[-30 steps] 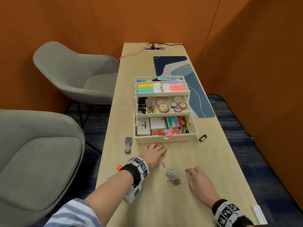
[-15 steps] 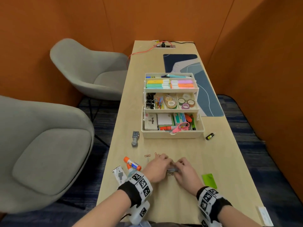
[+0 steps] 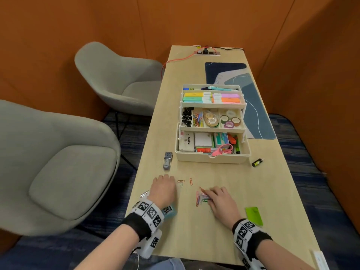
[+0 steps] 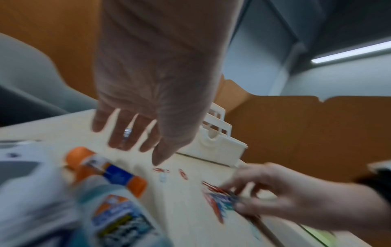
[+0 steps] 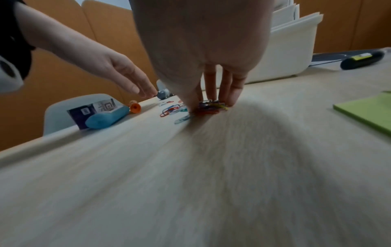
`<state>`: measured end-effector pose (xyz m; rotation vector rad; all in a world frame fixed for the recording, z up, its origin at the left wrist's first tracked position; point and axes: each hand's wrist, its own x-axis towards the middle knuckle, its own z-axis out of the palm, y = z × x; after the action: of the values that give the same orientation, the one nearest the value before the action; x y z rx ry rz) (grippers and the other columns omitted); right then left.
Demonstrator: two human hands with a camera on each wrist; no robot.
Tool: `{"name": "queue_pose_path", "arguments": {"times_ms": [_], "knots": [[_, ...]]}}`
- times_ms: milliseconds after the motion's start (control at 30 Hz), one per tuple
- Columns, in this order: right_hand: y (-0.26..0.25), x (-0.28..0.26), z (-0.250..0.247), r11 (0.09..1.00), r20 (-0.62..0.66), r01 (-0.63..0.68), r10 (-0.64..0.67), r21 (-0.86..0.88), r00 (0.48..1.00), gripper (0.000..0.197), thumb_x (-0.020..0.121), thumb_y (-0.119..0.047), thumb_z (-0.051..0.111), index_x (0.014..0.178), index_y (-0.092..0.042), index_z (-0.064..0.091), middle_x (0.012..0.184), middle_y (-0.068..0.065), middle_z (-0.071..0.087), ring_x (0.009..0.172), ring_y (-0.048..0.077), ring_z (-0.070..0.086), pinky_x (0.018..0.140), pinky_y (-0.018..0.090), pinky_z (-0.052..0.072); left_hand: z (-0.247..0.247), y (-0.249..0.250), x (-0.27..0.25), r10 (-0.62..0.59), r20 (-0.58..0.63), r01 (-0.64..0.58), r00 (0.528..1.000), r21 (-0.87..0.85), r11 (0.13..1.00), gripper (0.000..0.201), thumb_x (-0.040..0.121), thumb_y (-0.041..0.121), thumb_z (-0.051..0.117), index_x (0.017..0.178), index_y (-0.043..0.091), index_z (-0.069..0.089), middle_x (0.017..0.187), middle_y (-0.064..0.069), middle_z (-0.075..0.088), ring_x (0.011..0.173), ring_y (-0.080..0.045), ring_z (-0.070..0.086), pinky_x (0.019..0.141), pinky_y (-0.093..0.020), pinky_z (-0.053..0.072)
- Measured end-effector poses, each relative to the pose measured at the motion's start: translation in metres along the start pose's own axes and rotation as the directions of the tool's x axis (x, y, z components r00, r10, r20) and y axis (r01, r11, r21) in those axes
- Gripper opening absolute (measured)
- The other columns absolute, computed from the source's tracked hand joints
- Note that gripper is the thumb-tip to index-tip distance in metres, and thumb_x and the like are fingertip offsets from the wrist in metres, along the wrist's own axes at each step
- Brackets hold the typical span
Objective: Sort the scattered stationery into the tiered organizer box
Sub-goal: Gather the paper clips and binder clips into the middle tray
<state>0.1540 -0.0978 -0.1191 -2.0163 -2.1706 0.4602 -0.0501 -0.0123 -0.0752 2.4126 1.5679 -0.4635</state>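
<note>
- The only writing that reads clearly is "Artline", on a white case (image 3: 186,143) in the bottom tier of the tiered organizer box (image 3: 212,158); the labels on the glue stick (image 4: 105,170) and the glue bottle (image 4: 120,215) are too blurred to read.
- The left hand (image 3: 164,189) covers the glue stick in the head view, and the left wrist view is smeared by motion.
- Top tier of the organizer: pastel highlighters (image 3: 211,97). Middle tier: black binder clips (image 3: 186,116), coloured clips, a tape dispenser and washi tape rolls (image 3: 229,120). Bottom tier: note pads, markers and pink scissors (image 3: 223,150).
- In front of the organizer, the right hand (image 3: 222,201) presses a heap of coloured paper clips (image 3: 201,197) to the table (image 3: 194,240), thumb and fingers closing round it.
- The left hand hovers left of that heap, fingers straight and spread, holding nothing; two stray clips (image 3: 186,181) lie just beside it.
- Left of the organizer's front corner lies a grey stapler (image 3: 168,160); right of it, a small black marker (image 3: 257,162). A green sticky-note pad (image 3: 254,215) lies well in front, to the right.
</note>
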Motion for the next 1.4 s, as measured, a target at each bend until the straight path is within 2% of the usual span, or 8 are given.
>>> {"name": "queue_pose_path", "arguments": {"times_ms": [200, 300, 433, 700, 867, 1067, 1233, 1400], "knots": [[-0.003, 0.009, -0.010, 0.998, 0.010, -0.032, 0.032, 0.048, 0.999, 0.041, 0.086, -0.017, 0.053, 0.127, -0.018, 0.053, 0.117, 0.004, 0.053, 0.104, 0.025, 0.048, 0.089, 0.034, 0.044, 0.013, 0.049, -0.010, -0.001, 0.096, -0.011, 0.995, 0.130, 0.991, 0.043, 0.096, 0.023, 0.044, 0.133, 0.004, 0.039, 0.133, -0.018, 0.043, 0.122, -0.034, 0.041, 0.105, -0.048, 0.027], [-0.015, 0.015, -0.011, 0.999, -0.024, 0.025, -0.024, 0.038, 0.999, 0.035, 0.086, -0.019, 0.055, 0.121, -0.020, 0.057, 0.117, 0.003, 0.053, 0.105, 0.026, 0.051, 0.084, 0.037, 0.045, 0.008, 0.028, -0.012, -0.141, 0.036, 0.140, 0.989, 0.038, 0.989, 0.049, 0.092, 0.032, 0.050, 0.133, 0.010, 0.038, 0.133, -0.017, 0.041, 0.123, -0.038, 0.038, 0.103, -0.052, 0.031], [-0.033, 0.025, -0.009, 0.996, 0.044, 0.076, -0.078, 0.038, 0.996, 0.037, 0.090, -0.017, 0.048, 0.126, -0.022, 0.053, 0.129, 0.002, 0.045, 0.117, 0.023, 0.044, 0.093, 0.036, 0.040, 0.007, -0.018, -0.008, -0.239, 0.056, 0.246, 0.969, -0.186, 0.951, 0.057, 0.084, 0.047, 0.058, 0.126, 0.015, 0.038, 0.124, -0.009, 0.041, 0.112, -0.030, 0.044, 0.089, -0.042, 0.041], [-0.043, 0.032, -0.008, 0.996, 0.092, 0.065, -0.070, 0.058, 0.993, 0.035, 0.089, -0.017, 0.046, 0.123, -0.021, 0.055, 0.129, 0.004, 0.044, 0.120, 0.024, 0.042, 0.096, 0.037, 0.038, 0.003, -0.040, 0.022, -0.119, -0.010, 0.112, 0.993, -0.260, 0.959, 0.030, 0.087, 0.035, 0.058, 0.107, 0.013, 0.057, 0.109, -0.010, 0.058, 0.098, -0.028, 0.057, 0.087, -0.038, 0.047], [-0.040, 0.034, -0.015, 0.997, 0.082, 0.053, -0.058, 0.058, 0.995, 0.035, 0.090, -0.014, 0.045, 0.122, -0.021, 0.056, 0.126, 0.003, 0.046, 0.116, 0.023, 0.043, 0.095, 0.035, 0.037, 0.001, -0.062, 0.034, -0.113, -0.008, 0.095, 0.994, -0.482, 0.871, 0.011, 0.083, 0.026, 0.069, 0.090, 0.020, 0.063, 0.092, 0.001, 0.058, 0.083, -0.014, 0.055, 0.069, -0.023, 0.042], [-0.058, 0.049, -0.013, 0.979, 0.184, 0.198, -0.185, -0.053, 0.965, 0.045, 0.092, -0.013, 0.039, 0.136, -0.024, 0.043, 0.139, 0.001, 0.041, 0.128, 0.021, 0.035, 0.099, 0.038, 0.031, 0.003, -0.074, 0.038, -0.060, -0.025, 0.039, 0.998, -0.525, 0.850, 0.015, 0.083, 0.027, 0.071, 0.095, 0.018, 0.068, 0.094, 0.001, 0.058, 0.083, -0.012, 0.056, 0.074, -0.022, 0.045], [-0.058, 0.068, -0.008, 0.986, 0.318, 0.150, -0.118, -0.077, 0.941, 0.060, 0.097, -0.030, 0.036, 0.150, -0.015, 0.012, 0.159, -0.001, 0.008, 0.146, 0.021, 0.008, 0.116, 0.043, 0.016, 0.005, -0.068, 0.037, -0.065, -0.036, 0.039, 0.997, -0.501, 0.865, 0.016, 0.083, 0.025, 0.069, 0.099, 0.021, 0.067, 0.100, 0.001, 0.057, 0.090, -0.014, 0.059, 0.080, -0.025, 0.048], [-0.041, 0.057, -0.006, 0.975, 0.373, 0.182, -0.122, -0.129, 0.920, 0.061, 0.097, -0.037, 0.032, 0.150, -0.013, 0.014, 0.159, 0.002, 0.008, 0.146, 0.021, 0.011, 0.116, 0.042, 0.014, 0.001, -0.061, 0.028, -0.080, -0.114, 0.039, 0.990, -0.331, 0.943, 0.028, 0.090, 0.036, 0.058, 0.114, 0.021, 0.057, 0.110, -0.001, 0.052, 0.099, -0.018, 0.053, 0.083, -0.030, 0.045]]}}
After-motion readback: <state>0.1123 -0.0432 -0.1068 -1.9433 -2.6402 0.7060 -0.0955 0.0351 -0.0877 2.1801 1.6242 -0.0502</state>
